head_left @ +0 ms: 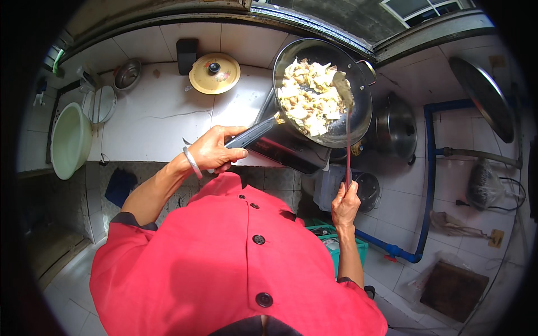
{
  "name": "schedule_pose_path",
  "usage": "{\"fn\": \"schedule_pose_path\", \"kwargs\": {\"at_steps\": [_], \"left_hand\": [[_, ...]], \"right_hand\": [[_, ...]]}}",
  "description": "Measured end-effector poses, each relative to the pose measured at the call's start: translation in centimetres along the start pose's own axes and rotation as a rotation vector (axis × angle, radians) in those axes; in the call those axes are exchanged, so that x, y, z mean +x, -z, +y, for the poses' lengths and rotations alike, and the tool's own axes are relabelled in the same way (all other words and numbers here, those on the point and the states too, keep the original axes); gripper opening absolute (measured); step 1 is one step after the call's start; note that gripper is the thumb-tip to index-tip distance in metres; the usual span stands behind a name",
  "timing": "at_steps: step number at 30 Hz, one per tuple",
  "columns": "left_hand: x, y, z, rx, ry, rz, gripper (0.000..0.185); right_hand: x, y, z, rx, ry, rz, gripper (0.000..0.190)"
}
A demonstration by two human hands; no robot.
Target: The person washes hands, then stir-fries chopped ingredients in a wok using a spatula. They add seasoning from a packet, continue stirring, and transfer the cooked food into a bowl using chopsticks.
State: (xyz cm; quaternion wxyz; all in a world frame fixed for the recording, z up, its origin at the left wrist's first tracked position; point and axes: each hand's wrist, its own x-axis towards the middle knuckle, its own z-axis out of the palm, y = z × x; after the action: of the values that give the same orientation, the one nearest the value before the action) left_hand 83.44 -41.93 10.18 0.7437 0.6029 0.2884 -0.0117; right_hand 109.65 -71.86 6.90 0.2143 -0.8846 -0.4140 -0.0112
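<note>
My left hand point(216, 149) is closed around the black handle point(256, 131) of a dark wok point(360, 113). Chopped pale cabbage mixed with brown pieces point(313, 96) lies across the left and middle of the wok. In my right hand point(346, 203) is the long reddish handle of a metal spatula point(344, 87), whose blade rests at the right side of the food. The wok stands over a black cooktop point(290, 153), which it partly hides. On the wok's far right rim is a small metal loop handle point(370, 72).
A yellow lid point(214, 73) and a black box point(187, 56) stand on the white counter point(164, 109). Farther left are a metal bowl point(127, 74) and a pale green basin point(71, 140). A steel pot point(395, 130) and blue pipe point(429, 168) are at right, above a green crate point(361, 252).
</note>
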Motion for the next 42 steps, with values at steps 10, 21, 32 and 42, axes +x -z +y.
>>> {"fn": "schedule_pose_path", "kwargs": {"at_steps": [10,21,32,42], "left_hand": [[0.0,0.1,0.0,0.009,0.001,-0.006,0.052],[0.3,0.4,-0.4,-0.035,-0.020,-0.032,0.053],[0.3,0.5,-0.4,-0.064,-0.012,-0.041,0.056],[0.0,0.7,0.0,-0.035,-0.012,-0.039,0.054]], "right_hand": [[-0.5,0.6,-0.6,-0.086,-0.108,-0.183,0.012],[7.1,9.5,-3.6,-0.110,-0.086,-0.442,0.023],[15.5,6.4,-2.5,-0.477,0.126,-0.219,0.019],[6.3,5.6,-5.6,-0.437,0.164,-0.254,0.059]]}}
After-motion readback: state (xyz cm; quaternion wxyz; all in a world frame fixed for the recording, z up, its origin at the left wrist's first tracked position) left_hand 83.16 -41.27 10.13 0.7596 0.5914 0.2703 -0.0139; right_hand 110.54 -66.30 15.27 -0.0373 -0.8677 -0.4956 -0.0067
